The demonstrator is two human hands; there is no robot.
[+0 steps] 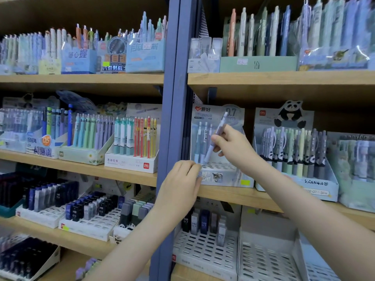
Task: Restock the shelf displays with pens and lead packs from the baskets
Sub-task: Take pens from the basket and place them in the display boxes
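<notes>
While its tip slants down toward the holed tray of the 0.7 mm display box (225, 178), the lilac pen (220, 125) sits pinched in the right hand (233, 148). Thumb and curled fingers close round its middle, and its clip end leans up and right across the box's printed back card. Whether the tip touches a hole I cannot tell. It lies at the tray's left rear, just beside the few standing pens (199, 142) lined along the back row of the display box.

The left hand (182, 179) grips the front left corner of the display box, fingers bent over its top edge. Under the display box runs the wooden shelf board (233, 196), which carries it.

Just right of the display box stands the panda box (316, 184), packed with upright pens in grey, green and lilac. Just left of the display box rises the blue post (172, 98) that splits the shelving into two bays. Below the display box, one shelf down, a white tray (205, 248) holds a short row of lead packs (203, 222) marked HB 0.7 at its back. Above the display box, one shelf up, a green carton (257, 64) holds tall pastel pens. Well left of the display box, past the post, a white carton (132, 162) shows orange, yellow and teal pencils.
</notes>
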